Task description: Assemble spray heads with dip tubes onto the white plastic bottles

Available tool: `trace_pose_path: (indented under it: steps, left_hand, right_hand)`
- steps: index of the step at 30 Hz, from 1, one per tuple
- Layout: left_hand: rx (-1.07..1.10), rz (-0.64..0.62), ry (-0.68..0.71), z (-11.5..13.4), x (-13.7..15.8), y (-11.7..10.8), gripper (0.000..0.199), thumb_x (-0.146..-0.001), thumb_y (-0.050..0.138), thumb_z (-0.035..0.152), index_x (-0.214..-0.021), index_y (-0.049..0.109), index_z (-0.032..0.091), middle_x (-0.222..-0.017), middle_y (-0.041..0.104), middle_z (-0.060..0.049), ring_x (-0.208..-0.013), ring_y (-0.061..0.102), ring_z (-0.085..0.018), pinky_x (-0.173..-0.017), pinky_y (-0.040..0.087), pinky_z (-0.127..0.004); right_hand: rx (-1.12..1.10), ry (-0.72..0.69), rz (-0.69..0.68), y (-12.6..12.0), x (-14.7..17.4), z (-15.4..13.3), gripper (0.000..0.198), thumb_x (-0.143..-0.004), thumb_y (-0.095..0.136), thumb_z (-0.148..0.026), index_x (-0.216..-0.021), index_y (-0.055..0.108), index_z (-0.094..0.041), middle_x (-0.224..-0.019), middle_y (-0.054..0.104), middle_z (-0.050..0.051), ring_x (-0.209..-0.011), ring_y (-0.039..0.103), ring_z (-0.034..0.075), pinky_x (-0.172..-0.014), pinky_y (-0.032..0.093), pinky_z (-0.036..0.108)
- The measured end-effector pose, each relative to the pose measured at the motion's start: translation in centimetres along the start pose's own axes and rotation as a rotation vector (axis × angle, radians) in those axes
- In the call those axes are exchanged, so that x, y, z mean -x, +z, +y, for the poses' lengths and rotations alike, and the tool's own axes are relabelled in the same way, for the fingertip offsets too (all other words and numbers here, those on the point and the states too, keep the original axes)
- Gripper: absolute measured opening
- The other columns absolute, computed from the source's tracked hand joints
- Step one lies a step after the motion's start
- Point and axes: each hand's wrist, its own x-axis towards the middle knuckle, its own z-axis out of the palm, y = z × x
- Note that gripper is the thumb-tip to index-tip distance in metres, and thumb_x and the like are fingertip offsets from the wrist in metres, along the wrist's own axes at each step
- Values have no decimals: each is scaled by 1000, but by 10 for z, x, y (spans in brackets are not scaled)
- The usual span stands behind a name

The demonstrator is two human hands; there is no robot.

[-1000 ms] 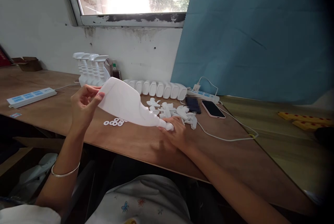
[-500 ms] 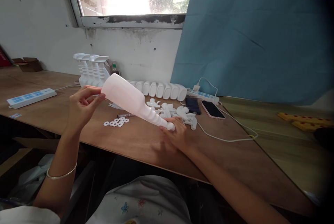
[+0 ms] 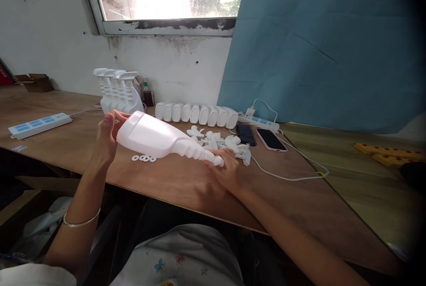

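A white plastic spray bottle body (image 3: 153,135) with a ribbed neck lies tilted in the air above the table, its wide base to the left. My left hand (image 3: 111,133) is closed on the base end, its fingers partly hidden behind the bottle. At the narrow neck end, my right hand (image 3: 224,164) grips the tip between thumb and fingers. White ring washers (image 3: 143,158) lie on the table below the bottle, partly covered by it. Loose white trigger-head parts (image 3: 216,141) are piled beyond my right hand.
Assembled spray bottles (image 3: 120,90) stand at the back left by a small dark bottle (image 3: 148,94). A row of white bottles (image 3: 195,114) lies along the wall. To the right are a phone (image 3: 272,139), a power strip (image 3: 262,122) and cables; another power strip (image 3: 40,125) is at left.
The bottle has been turned about its long axis and its base end lowered slightly to the left. My left hand has shifted its hold; my right hand stays at the neck.
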Motion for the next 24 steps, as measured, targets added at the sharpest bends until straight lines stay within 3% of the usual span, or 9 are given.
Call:
trace_pose_path:
  steps: [4,9,12,18,24]
  left_hand:
    - [-88,6,43,6,2,-1,33,-71,60,44,-60,53,14,-77,61,-3,-63,49,-11,-53,36,-19]
    - [-177,-48,51,20,6,0,8,-71,62,24,-73,64,17,-83,62,0,-80,53,-13,-66,39,-20]
    - [-220,-49,83,23,7,1,13,-72,61,23,-82,69,22,-82,60,1,-82,52,-12,-68,40,-20]
    - [-250,-42,97,22,6,1,22,-70,66,22,-90,70,30,-79,53,1,-68,48,-7,-57,37,-18]
    - [-211,-77,139,16,4,-1,27,-67,69,20,-92,70,29,-78,55,1,-67,49,-5,-57,39,-17]
  right_hand:
    - [5,-2,4,0,0,0,14,-77,63,-29,-88,57,-23,-80,65,3,-75,57,21,-72,44,37]
    - [9,-2,6,0,1,1,14,-78,63,-29,-88,57,-22,-79,64,3,-75,57,20,-72,44,37]
    - [9,-6,17,1,1,2,14,-78,62,-31,-87,57,-21,-78,64,3,-74,57,20,-72,44,37]
    - [7,-9,33,1,0,1,15,-77,63,-31,-86,58,-21,-78,64,3,-74,57,20,-70,44,37]
    - [0,-2,38,-1,-1,-1,15,-77,64,-29,-87,57,-21,-78,63,3,-74,55,20,-69,44,35]
